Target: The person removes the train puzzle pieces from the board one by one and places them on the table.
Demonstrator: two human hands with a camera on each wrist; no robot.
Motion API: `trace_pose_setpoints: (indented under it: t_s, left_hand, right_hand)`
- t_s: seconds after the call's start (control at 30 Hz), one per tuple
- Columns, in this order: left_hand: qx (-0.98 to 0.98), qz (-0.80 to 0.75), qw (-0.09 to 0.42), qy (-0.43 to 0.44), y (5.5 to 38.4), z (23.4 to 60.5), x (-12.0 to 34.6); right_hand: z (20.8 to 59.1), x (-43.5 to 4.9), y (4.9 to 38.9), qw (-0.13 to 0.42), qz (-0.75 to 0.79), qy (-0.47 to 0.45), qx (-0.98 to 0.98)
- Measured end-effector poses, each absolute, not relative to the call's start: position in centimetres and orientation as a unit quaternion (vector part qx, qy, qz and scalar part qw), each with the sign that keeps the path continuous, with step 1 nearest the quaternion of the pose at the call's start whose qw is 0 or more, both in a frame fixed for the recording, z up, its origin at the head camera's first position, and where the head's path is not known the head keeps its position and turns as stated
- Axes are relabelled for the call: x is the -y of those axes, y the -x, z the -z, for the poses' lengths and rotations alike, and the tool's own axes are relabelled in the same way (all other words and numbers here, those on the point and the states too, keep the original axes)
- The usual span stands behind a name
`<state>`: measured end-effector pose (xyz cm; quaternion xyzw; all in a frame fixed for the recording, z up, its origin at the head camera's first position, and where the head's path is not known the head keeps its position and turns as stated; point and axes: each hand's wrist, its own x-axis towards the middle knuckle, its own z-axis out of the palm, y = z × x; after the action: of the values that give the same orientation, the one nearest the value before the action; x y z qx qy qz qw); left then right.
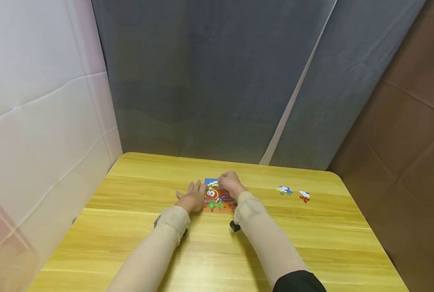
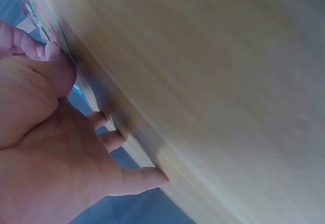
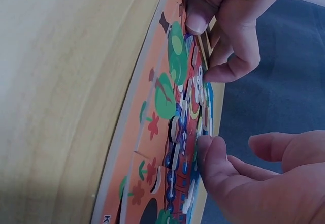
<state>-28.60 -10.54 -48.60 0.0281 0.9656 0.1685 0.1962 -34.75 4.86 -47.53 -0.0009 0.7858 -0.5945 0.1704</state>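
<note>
A jigsaw puzzle point(image 1: 218, 206) lies on the wooden table, its picture showing a red train with a face, green trees and orange ground. Along its left side rests my left hand point(image 1: 193, 199), fingers spread and its thumb at the puzzle's edge. My right hand point(image 1: 232, 183) reaches over the upper part of the picture. In the right wrist view the right thumb and forefinger point(image 3: 216, 155) come together at the puzzle surface, pinching a puzzle piece that they mostly hide. Some pieces in the middle sit slightly raised, with gaps between them.
Two loose puzzle pieces lie to the right on the table: one blue and white point(image 1: 284, 190), the other white and red point(image 1: 304, 196). A grey cloth point(image 1: 209, 81) hangs behind the table's far edge, a white cloth at the left and a brown one at the right.
</note>
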Motion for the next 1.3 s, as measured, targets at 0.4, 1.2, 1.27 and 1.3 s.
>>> trace_pose_setpoints:
  t_s: [0.4,1.2,1.27,1.3]
  left_hand:
    - [-0.968,-0.169,0.184,-0.036,28.4,48.9,10.4]
    - [-0.967,-0.167,0.185,-0.048,28.2,48.8,10.0]
    - [-0.968,-0.164,0.186,-0.048,28.2,48.9,10.0]
    - [-0.968,-0.162,0.186,-0.049,28.2,48.9,10.0]
  right_hand:
    - [48.1,-4.4,34.8,0.15,0.542,0.029,-0.827]
    - [48.8,-3.6,34.4,0.095,0.477,0.009,-0.874]
    - [48.6,-3.6,34.3,0.09,0.486,0.011,-0.869]
    - [48.5,-3.6,34.3,0.089,0.489,0.012,-0.868]
